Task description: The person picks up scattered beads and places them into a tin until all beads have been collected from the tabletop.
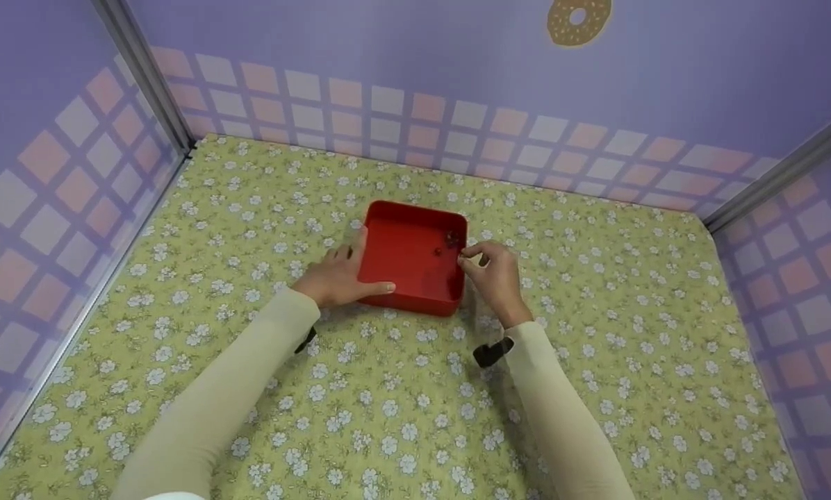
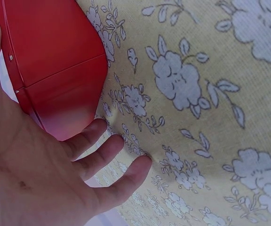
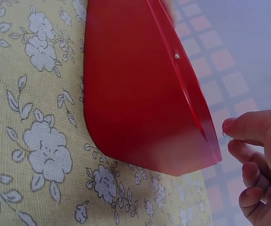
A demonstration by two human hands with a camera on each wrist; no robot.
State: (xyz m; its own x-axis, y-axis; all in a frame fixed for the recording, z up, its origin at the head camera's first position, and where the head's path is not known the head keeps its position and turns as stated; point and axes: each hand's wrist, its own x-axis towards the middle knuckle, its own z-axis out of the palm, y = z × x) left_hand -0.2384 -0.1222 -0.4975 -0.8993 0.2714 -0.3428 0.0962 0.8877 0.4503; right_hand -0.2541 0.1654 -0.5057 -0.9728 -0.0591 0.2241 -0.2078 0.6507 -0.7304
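Observation:
A shallow red square box (image 1: 401, 250) lies on the flowered cloth. Several tiny dark things (image 1: 451, 239) are inside it near its right wall; their kind is too small to tell. My left hand (image 1: 339, 278) rests against the box's near left corner, thumb along the front rim and index finger along the left side. In the left wrist view its other fingers (image 2: 91, 141) stretch out beside the box. My right hand (image 1: 493, 271) is at the right rim. Between thumb and index finger it pinches a tiny thin curved piece (image 3: 224, 135), just outside the box wall.
Yellow cloth with white flowers (image 1: 388, 417) covers the surface. A purple wall with pink and white squares (image 1: 429, 107) stands behind, and similar panels stand left and right. Metal posts (image 1: 148, 76) mark the corners. Black straps (image 1: 493, 352) sit at both wrists.

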